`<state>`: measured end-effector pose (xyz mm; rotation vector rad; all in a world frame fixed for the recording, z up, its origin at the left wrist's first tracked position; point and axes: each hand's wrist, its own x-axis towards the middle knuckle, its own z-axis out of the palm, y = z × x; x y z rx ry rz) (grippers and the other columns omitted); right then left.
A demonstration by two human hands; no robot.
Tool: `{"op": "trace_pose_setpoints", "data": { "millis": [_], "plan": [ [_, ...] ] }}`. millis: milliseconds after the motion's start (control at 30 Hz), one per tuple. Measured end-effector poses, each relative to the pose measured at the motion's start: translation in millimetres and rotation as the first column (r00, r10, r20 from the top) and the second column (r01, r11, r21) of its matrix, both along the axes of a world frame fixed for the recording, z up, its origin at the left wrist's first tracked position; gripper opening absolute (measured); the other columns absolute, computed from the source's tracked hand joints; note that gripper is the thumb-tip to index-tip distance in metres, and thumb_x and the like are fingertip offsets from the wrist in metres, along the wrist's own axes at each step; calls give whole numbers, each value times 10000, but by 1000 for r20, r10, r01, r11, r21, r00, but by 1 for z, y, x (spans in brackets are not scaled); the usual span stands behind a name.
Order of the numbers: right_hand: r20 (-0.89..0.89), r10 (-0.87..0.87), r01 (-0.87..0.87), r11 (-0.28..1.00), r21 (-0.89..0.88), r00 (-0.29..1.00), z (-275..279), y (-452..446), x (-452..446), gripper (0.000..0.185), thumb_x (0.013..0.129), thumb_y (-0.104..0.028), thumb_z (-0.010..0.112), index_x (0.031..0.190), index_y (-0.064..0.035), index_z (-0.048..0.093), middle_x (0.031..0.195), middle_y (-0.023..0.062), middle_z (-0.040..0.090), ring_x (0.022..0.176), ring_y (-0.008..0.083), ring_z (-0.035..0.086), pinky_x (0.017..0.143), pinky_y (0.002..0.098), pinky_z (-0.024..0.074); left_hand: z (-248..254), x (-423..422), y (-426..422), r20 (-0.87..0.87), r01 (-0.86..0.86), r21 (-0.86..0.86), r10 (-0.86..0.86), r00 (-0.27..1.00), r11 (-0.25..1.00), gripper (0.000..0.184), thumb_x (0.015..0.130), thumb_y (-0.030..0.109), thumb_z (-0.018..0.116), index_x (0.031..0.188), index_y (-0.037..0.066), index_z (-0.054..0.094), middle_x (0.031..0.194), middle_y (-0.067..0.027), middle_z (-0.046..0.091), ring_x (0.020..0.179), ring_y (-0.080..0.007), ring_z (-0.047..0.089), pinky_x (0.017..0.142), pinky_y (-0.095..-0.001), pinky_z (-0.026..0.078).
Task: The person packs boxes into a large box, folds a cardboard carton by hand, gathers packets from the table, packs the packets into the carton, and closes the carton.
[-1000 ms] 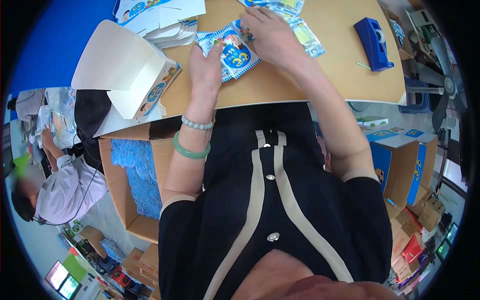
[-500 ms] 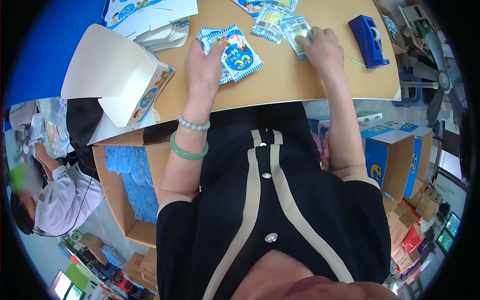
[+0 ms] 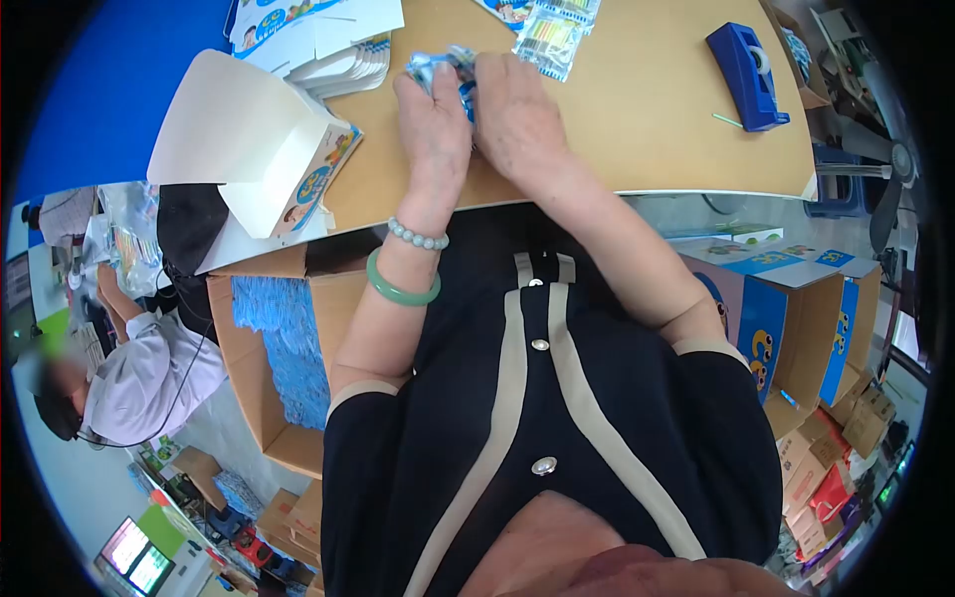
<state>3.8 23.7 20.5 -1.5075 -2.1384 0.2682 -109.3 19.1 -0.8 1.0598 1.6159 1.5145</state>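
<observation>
My left hand (image 3: 433, 124) and my right hand (image 3: 517, 114) are together over the table, closed around a bunch of blue-and-white plastic packets (image 3: 433, 68). The fingers cover most of these packets, and how many there are cannot be seen. Just beyond my right hand lie clear packets (image 3: 549, 45) showing coloured sticks inside. To the left of my hands an open white carton (image 3: 259, 204) with a printed side lies tilted, its flap up. Behind it is a stack of flat printed cartons (image 3: 348, 72).
A blue tape dispenser (image 3: 746, 80) stands at the table's right, near a thin green stick (image 3: 726, 119). Below the table's left edge, a cardboard box (image 3: 249, 398) holds blue packets (image 3: 293, 348). A person in a light shirt (image 3: 164, 383) sits at left. Printed boxes (image 3: 796, 328) stand at right.
My right hand has moved left from the loose packets to my left hand, and one clear packet is gone from that spot. Both hands now close around the packets. The view has shifted slightly.
</observation>
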Motion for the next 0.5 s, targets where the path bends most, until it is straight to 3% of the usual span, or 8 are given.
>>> {"op": "trace_pose_setpoints", "data": {
  "millis": [67,233,300,333,367,433,467,500],
  "plan": [
    [-231,113,-110,994,27,966,-3,-6,-4,346,882,-113,565,1203,2,505,1214,238,593,1089,421,560,892,444,505,-1,3,2,35,-45,-1,45,998,999,435,909,252,682,1144,-52,480,1027,-199,672,890,-267,667,810,-375,522],
    [-297,255,-303,945,-125,920,11,-2,26,498,910,-90,574,1383,-18,433,1307,231,569,1210,385,543,1020,414,453,13,1,3,-3,81,-37,-81,997,996,482,901,230,688,1185,-53,421,1080,-235,655,947,-300,676,818,-395,527],
    [-722,-23,-451,767,-456,692,25,11,46,525,908,-84,586,1415,-77,451,1343,180,563,1256,355,515,1058,416,425,6,-4,5,-141,63,-77,-73,987,995,473,888,215,697,1176,-49,430,1064,-233,663,957,-311,683,822,-408,529],
    [-816,-235,-568,617,-545,528,27,17,54,541,906,-81,592,1431,-106,460,1360,155,560,1279,340,502,1077,417,410,4,-6,6,-211,49,-100,-69,975,994,469,882,207,701,1171,-48,434,1056,-232,666,963,-317,686,825,-415,530],
    [-816,-234,-570,614,-546,529,23,31,63,541,906,-81,592,1431,-106,460,1360,155,560,1279,340,502,1077,417,410,3,-6,6,-211,46,-101,-66,975,994,469,882,207,701,1171,-48,434,1056,-232,666,963,-317,686,825,-415,530],
    [-95,232,-242,964,-108,968,12,73,76,541,887,-70,620,1405,-192,525,1325,99,591,1239,299,534,1049,431,420,3,-5,6,-236,13,-150,-49,971,989,459,868,190,706,1163,-46,445,1037,-225,673,948,-320,691,826,-420,529],
    [-98,232,-242,964,-110,968,11,78,78,541,887,-70,620,1405,-192,525,1325,99,591,1239,299,534,1049,431,420,3,-5,5,-251,2,-177,-47,967,984,454,861,181,708,1159,-45,451,1027,-221,676,941,-321,694,826,-422,529],
    [130,288,-287,958,-29,949,12,84,79,502,880,-65,626,1362,-188,560,1318,94,593,1215,289,549,1020,424,435,4,-4,4,-251,3,-177,-48,967,984,454,861,181,708,1159,-45,451,1027,-221,676,941,-321,694,826,-422,529]
  ]
}}
